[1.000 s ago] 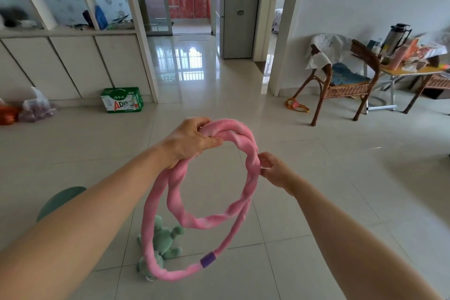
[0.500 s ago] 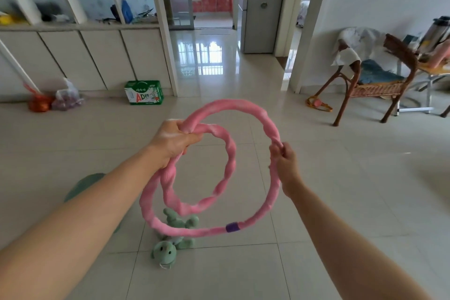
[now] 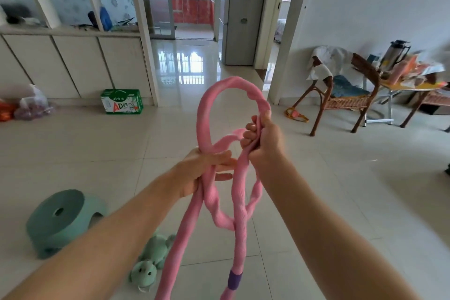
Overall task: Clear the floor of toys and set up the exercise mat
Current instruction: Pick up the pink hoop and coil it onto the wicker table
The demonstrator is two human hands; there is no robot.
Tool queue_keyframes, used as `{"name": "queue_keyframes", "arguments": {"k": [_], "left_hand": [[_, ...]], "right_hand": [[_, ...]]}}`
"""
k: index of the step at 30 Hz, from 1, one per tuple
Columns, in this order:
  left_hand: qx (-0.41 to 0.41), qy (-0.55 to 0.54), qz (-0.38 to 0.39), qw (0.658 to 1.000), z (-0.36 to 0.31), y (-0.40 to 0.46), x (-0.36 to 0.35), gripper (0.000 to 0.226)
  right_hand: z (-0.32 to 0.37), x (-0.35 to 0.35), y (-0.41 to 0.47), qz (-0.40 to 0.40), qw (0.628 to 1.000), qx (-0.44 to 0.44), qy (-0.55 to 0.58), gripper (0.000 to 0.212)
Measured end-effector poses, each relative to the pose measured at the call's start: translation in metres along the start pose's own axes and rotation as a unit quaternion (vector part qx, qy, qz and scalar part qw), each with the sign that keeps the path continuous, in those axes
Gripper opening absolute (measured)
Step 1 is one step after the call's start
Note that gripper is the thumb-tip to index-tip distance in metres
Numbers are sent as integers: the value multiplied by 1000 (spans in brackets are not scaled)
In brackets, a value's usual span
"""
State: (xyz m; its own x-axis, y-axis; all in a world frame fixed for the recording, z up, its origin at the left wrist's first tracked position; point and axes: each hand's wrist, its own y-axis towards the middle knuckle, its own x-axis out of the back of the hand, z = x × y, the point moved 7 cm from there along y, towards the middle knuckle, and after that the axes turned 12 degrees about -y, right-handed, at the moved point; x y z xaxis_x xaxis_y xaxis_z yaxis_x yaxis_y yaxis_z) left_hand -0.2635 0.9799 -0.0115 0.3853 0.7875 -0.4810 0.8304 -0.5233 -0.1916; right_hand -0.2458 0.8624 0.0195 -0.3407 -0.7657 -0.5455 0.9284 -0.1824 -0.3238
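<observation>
Tiled floor (image 3: 341,202) fills the room. Vs 0.5 s ago, pink hoop (image 3: 207,114) is twisted narrower w/ hands closer; left hand (image 3: 202,173) & right hand (image 3: 263,141) clamp it mid-air. Purple band (image 3: 235,280) low; green plush (image 3: 148,263) below.

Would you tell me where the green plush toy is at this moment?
In the head view the green plush toy lies on the tiled floor at lower left, between the teal stool and the hanging pink hoop.

Glossy tiled floor (image 3: 341,178), white cabinets (image 3: 73,66), rattan chair (image 3: 345,102)
</observation>
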Motion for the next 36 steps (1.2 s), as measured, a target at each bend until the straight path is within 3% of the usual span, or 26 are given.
{"name": "queue_keyframes", "arguments": {"k": [3, 7, 10, 13, 17, 20, 25, 28, 34, 36], "left_hand": [[15, 39, 67, 997, 7, 4, -21, 38], [8, 38, 5, 999, 19, 16, -27, 16], [-18, 19, -31, 999, 25, 24, -28, 25], [-54, -17, -37, 998, 17, 27, -31, 20], [-87, -104, -44, 990, -6, 30, -31, 24], [-114, -130, -51, 984, -22, 31, -32, 26], [-168, -187, -54, 966, -41, 32, -27, 28], [-186, -232, -85, 951, -46, 36, -16, 26], [-219, -316, -133, 914, -52, 39, 1, 27], [-225, -325, -148, 906, -52, 37, 8, 27]], "right_hand": [[8, 3, -3, -49, 998, 4, 25, 36], [13, 13, -6, -82, 996, 30, -21, 31], [14, 27, -7, -67, 990, 85, -87, 25], [7, 63, -6, -95, 961, 147, -215, 14], [-45, 130, 0, -126, 927, 41, -351, 34], [-81, 159, -1, -103, 900, -29, -422, 50], [-103, 180, -1, -48, 850, -55, -522, 37], [-96, 187, 5, -53, 819, -23, -570, 25], [-89, 196, 15, -55, 735, 16, -675, 20], [-92, 208, 16, -63, 743, 2, -666, 21]]}}
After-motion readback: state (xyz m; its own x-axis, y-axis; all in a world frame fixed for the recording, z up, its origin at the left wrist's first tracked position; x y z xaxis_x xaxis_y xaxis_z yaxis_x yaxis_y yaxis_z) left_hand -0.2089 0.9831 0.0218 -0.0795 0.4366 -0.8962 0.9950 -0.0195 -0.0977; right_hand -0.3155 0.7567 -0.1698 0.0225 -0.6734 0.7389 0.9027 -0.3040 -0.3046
